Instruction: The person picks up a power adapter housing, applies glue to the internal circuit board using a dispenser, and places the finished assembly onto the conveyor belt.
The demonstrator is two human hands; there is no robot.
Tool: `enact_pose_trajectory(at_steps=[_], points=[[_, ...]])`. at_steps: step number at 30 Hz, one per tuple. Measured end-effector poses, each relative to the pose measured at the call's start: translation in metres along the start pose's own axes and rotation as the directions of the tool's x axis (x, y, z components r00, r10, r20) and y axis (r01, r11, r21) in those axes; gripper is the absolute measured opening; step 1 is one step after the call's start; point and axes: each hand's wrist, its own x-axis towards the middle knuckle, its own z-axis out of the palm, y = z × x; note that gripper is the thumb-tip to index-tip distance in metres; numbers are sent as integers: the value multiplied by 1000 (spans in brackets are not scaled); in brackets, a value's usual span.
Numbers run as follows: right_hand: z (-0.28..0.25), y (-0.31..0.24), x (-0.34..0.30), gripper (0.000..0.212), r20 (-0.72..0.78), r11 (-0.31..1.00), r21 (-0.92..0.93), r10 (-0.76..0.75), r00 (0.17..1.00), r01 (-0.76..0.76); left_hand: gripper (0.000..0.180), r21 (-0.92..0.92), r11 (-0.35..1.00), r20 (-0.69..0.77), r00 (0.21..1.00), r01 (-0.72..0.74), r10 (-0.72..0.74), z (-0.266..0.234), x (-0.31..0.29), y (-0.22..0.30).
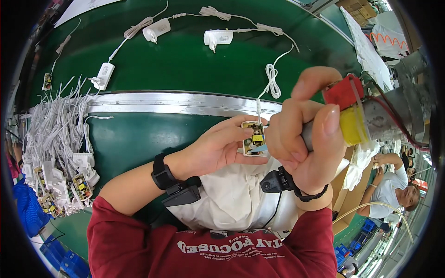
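Note:
My left hand point(218, 149) holds a small white adapter shell point(254, 138) with its circuit board showing, a white cable running up from it. My right hand point(303, 134) is wrapped around a hanging power screwdriver point(371, 116) with red and yellow parts, its tip down at the open shell. A white cloth point(232, 199) lies under both hands. Each wrist carries a black band with a small device.
A green conveyor belt point(185, 65) carries several closed white adapters point(218, 37) with coiled cables. A metal rail point(176, 103) edges it. A pile of open adapters and cables point(60, 157) lies at left. Another person point(394, 185) sits at right.

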Motion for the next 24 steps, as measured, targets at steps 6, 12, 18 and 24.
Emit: enact_pose_trajectory(at_steps=[6, 12, 18, 24], points=[[-10, -3, 1, 48, 36, 996, -44, -71, 997, 72, 36, 28, 999, -7, 1000, 29, -29, 3, 1, 0], [-10, -17, 0, 44, 11, 997, 72, -21, 1000, 20, 36, 306, 951, -54, 998, 34, -19, 6, 21, 12], [-6, -25, -10, 27, -25, 940, 340, 32, 999, -22, 40, 651, 9, 743, 639, -759, 199, 68, 115, 76], [2, -29, -12, 26, -2, 954, 297, 40, 999, -38, 28, 876, -220, 479, 829, -429, 289, 66, 163, 56]])
